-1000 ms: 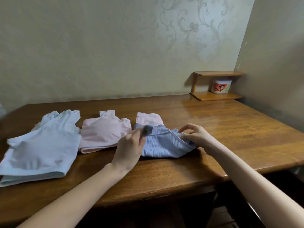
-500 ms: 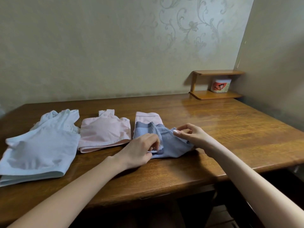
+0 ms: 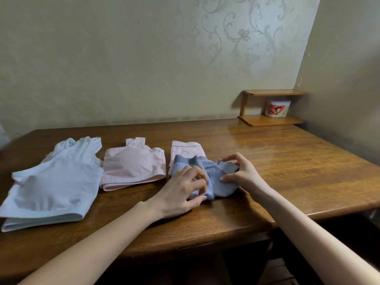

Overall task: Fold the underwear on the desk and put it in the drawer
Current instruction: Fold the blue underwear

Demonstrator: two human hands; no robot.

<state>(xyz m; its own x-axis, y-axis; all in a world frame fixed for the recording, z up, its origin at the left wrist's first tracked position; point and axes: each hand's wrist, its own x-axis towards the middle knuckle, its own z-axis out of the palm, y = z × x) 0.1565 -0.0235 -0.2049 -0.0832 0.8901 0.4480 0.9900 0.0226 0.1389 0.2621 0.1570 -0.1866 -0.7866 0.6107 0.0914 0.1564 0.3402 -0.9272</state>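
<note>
A blue ribbed pair of underwear [image 3: 216, 177] lies bunched near the middle of the wooden desk [image 3: 287, 171]. My left hand [image 3: 183, 192] pinches its near left edge. My right hand [image 3: 240, 171] grips its right side, thumb pressed on the cloth. Behind the blue piece lies a folded pink piece [image 3: 186, 147], partly covered by it. To the left rest a pink top [image 3: 133, 167] and, further left, a large light blue top [image 3: 53, 182], both flat on the desk. No drawer is clearly seen.
A small wooden two-level shelf [image 3: 271, 120] stands at the desk's back right corner with a white jar [image 3: 277, 108] on it. Walls close the back and right side. The desk's front edge runs under my forearms, with dark space below.
The blue underwear has been gathered inward from a flat spread into a narrower bunch. My left hand came down from above the cloth and closed on its near edge; my right hand shifted slightly inward.
</note>
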